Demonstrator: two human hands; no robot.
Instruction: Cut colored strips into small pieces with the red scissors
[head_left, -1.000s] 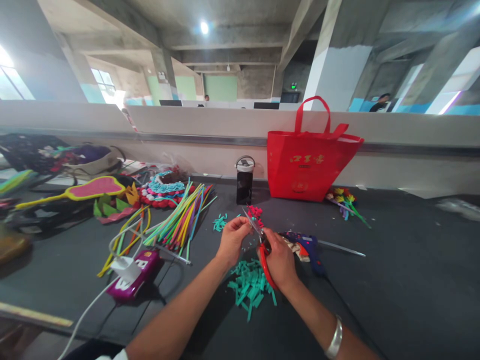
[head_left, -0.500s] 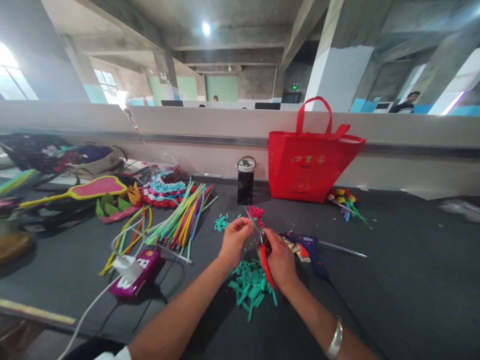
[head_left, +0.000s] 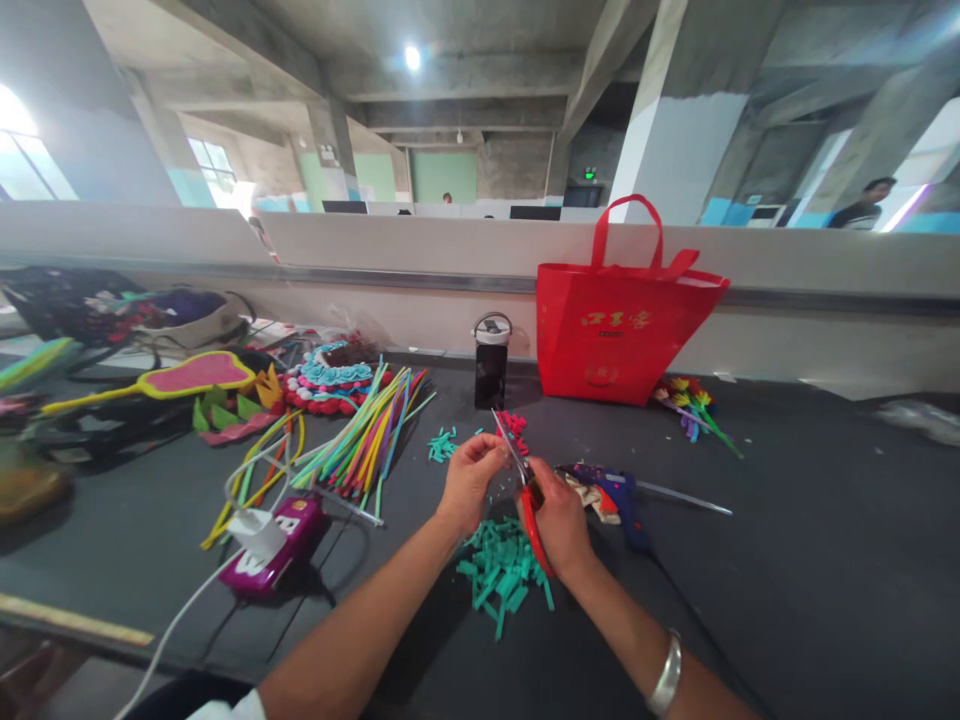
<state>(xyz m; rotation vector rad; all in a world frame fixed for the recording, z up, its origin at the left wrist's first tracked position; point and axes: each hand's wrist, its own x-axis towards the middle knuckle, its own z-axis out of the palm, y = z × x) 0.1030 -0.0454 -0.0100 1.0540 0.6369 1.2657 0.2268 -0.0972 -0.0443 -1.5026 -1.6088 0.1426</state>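
Observation:
My right hand (head_left: 559, 520) grips red-handled scissors (head_left: 525, 490), blades pointing up and away toward my left hand. My left hand (head_left: 469, 478) is pinched shut at the blades on something too small to make out. Below both hands lies a pile of teal cut pieces (head_left: 501, 570) on the dark table (head_left: 787, 560). A small red cluster of pieces (head_left: 514, 428) and a few more teal bits (head_left: 441, 443) lie just beyond the hands.
A blue glue gun (head_left: 611, 495) lies right of my hand. A bundle of coloured sticks (head_left: 367, 435), a purple power strip (head_left: 274, 545) with white cable, a black bottle (head_left: 490, 362), a red tote bag (head_left: 619, 320) and craft flowers (head_left: 694, 400) surround the work area.
None of note: both hands stay together at the scissors, shifted only slightly. A person in the far background has moved right.

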